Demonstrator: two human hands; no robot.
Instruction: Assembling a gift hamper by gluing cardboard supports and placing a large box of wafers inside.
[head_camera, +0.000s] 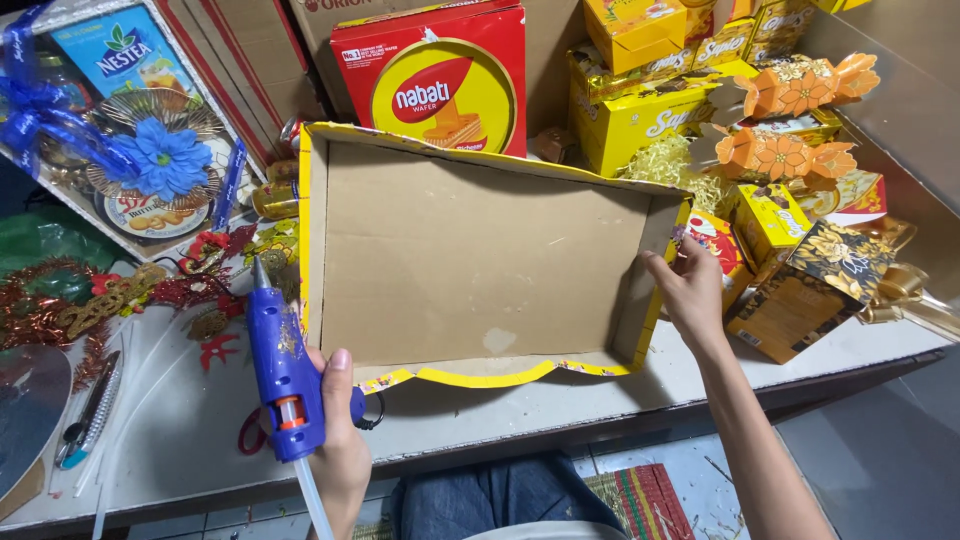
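Observation:
A shallow open cardboard tray (480, 260) with a yellow patterned rim lies on the white table, its brown inside facing up and empty. My left hand (338, 440) grips a blue glue gun (280, 370) near the tray's front left corner, nozzle pointing away from me, a clear glue stick hanging from its back. My right hand (690, 292) holds the tray's right wall, fingers on the rim.
A red wafer box (440, 75) stands behind the tray. Yellow boxes (640, 115), orange flower-print packages (790, 150) and a black and gold box (810, 290) crowd the right. A wrapped gift tray with a blue flower (160, 155), red ornaments (190, 280) and scissors (80, 430) lie left.

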